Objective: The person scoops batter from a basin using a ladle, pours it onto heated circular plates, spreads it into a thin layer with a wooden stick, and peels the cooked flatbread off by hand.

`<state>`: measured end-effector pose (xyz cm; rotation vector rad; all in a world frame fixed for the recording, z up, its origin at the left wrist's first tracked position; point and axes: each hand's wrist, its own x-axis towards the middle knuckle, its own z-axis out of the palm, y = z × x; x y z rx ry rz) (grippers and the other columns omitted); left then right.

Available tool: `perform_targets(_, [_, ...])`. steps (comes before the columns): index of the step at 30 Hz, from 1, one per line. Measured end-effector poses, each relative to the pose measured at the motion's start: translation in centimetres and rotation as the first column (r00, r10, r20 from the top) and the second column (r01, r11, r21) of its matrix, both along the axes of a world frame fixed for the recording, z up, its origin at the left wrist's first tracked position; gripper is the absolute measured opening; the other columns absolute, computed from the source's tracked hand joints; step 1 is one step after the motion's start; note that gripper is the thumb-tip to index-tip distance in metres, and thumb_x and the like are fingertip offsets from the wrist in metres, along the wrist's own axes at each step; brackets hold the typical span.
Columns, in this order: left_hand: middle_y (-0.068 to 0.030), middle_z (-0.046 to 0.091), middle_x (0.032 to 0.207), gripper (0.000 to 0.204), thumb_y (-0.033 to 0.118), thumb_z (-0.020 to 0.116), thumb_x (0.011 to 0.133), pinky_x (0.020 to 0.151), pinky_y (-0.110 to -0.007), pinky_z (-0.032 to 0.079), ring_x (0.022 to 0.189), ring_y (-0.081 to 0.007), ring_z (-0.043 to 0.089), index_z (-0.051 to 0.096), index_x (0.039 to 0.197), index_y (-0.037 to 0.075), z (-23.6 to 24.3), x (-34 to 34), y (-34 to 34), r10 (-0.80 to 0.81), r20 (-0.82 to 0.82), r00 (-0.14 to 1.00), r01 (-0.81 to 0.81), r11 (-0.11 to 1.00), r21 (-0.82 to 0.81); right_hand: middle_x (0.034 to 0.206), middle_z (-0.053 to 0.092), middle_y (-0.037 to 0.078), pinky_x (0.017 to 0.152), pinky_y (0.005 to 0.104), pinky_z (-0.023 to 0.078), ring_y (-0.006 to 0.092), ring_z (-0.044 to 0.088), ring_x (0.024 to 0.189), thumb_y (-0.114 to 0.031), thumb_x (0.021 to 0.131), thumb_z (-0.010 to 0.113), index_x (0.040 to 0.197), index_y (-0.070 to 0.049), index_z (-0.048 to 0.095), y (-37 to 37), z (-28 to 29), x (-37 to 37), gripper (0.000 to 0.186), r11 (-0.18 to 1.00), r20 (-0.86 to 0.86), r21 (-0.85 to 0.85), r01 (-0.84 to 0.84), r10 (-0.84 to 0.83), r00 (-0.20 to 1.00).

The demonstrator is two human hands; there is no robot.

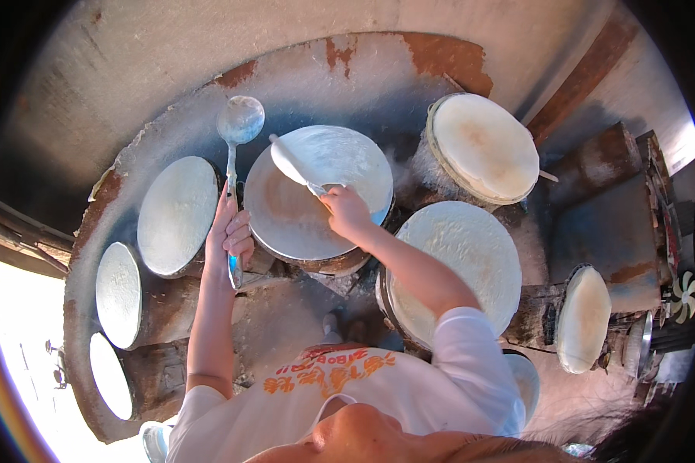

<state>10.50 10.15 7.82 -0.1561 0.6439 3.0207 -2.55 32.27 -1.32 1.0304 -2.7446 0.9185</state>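
Note:
My left hand (230, 231) is closed round the handle of a long metal ladle (241, 121). The ladle's round bowl points away from me, above the left edge of the middle griddle. My right hand (346, 211) grips a pale, flat batter spreader (289, 162) over that round griddle (274, 241). White batter (359, 158) coats the far and right part of the griddle, while its left and near part shows a bare brownish surface. The spreader lies slantwise along the boundary between them. How firmly its blade touches the surface I cannot tell.
More round griddles with pale tops surround me: several at the left, including a large one (178, 216), another (483, 147) at the far right, and one (459, 270) under my right forearm. A smaller one (584, 320) stands farther right. A rusty curved wall (448, 58) rises behind.

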Motion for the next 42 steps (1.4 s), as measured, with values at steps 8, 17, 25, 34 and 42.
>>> perform_targets(8, [0.0031, 0.03, 0.064, 0.044, 0.018, 0.034, 0.102, 0.03, -0.015, 0.025, 0.038, -0.0018, 0.026, 0.027, 0.144, 0.031, 1.3, -0.2, 2.5, 0.146, 0.035, 0.989, -0.128, 0.942, -0.311, 0.104, 0.065, 0.004, 0.084, 0.0355, 0.048, 0.0289, 0.056, 0.095, 0.001, 0.066, 0.061, 0.099, -0.009, 0.07, 7.9, -1.4, -7.4, 0.036, 0.996, -0.146, 0.053, 0.075, -0.067, 0.987])
perform_targets(17, [0.0038, 0.031, 0.061, 0.048, 0.016, 0.037, 0.101, 0.032, -0.016, 0.024, 0.039, -0.0015, 0.026, 0.025, 0.145, 0.03, 1.1, 2.0, 2.0, 0.256, 0.136, 0.957, -0.18, 0.893, -0.414, 0.104, 0.065, 0.007, 0.086, 0.0359, 0.046, 0.0292, 0.057, 0.097, 0.003, 0.067, 0.059, 0.099, -0.007, 0.069, 3.8, -3.0, -2.5, 0.035, 0.967, -0.003, -0.078, -0.242, 0.243, 0.97])
perform_targets(25, [0.0035, 0.031, 0.06, 0.051, 0.014, 0.037, 0.1, 0.032, -0.016, 0.024, 0.037, -0.0018, 0.026, 0.023, 0.147, 0.028, 0.8, 1.9, 1.2, 0.29, 0.083, 0.953, -0.218, 0.852, -0.475, 0.104, 0.066, 0.006, 0.086, 0.0377, 0.046, 0.0259, 0.057, 0.097, 0.0, 0.069, 0.059, 0.096, -0.008, 0.07, 3.7, -2.9, -8.3, 0.03, 0.97, -0.021, -0.109, -0.219, 0.218, 0.976])
perform_targets(34, [0.0036, 0.032, 0.059, 0.056, 0.01, 0.044, 0.097, 0.033, -0.019, 0.027, 0.037, -0.0032, 0.027, 0.023, 0.147, 0.025, 0.4, 2.9, 1.6, 0.387, 0.222, 0.895, -0.112, 0.676, -0.728, 0.092, 0.067, 0.011, 0.077, 0.0405, 0.048, 0.0298, 0.06, 0.09, 0.001, 0.065, 0.062, 0.089, -0.006, 0.068, 5.6, -2.3, -9.0, 0.025, 0.923, 0.091, -0.249, -0.293, 0.323, 0.942])
perform_targets(42, [0.0045, 0.033, 0.055, 0.059, 0.006, 0.047, 0.094, 0.033, -0.02, 0.029, 0.038, -0.0035, 0.031, 0.026, 0.147, 0.022, -1.1, 7.6, 1.1, 0.445, 0.295, 0.846, 0.034, 0.508, -0.861, 0.093, 0.067, 0.011, 0.078, 0.037, 0.048, 0.0285, 0.061, 0.093, 0.001, 0.064, 0.06, 0.095, -0.007, 0.069, 8.6, -0.8, -7.1, 0.033, 0.85, 0.24, -0.22, -0.479, 0.523, 0.818])
